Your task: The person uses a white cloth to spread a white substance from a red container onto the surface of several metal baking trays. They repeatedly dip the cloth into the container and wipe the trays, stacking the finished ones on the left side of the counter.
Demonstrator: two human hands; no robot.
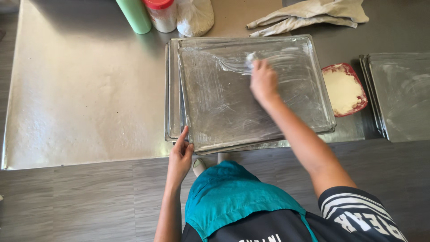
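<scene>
Teal apron cloth (233, 197) hangs closest to us, bunched over the person's front, a striped sleeve (358, 210) beside it on the right; past that, the left hand (180, 157) sits at the near left corner of the top baking tray (210, 116), thumb and fingers (183, 134) pinching the rim, forefinger stretched up along the edge; it looks like a steadying grip. Out over the tray, the right hand (263, 81) presses down near the far middle, fingers bunched together around a small pale wad (250, 58), maybe paper or cloth, too blurred to be sure; greasy white streaks fan out beside it across the metal. That tray lies on top of another tray (172, 89), slightly askew, both flat on the steel tabletop (80, 98); thin sheet metal, stiff, probably light, and the smeared surface should be slick, so I'd say the raised rim at the corners is the safe place to take hold. Just right of the trays, a red dish of pale fat or flour (344, 89); further right, more trays (398, 96), stacked. Along the far edge: a green bottle (134, 15), a red-lidded jar (161, 13), a knotted plastic bag (195, 17), a crumpled cloth (313, 13).
</scene>
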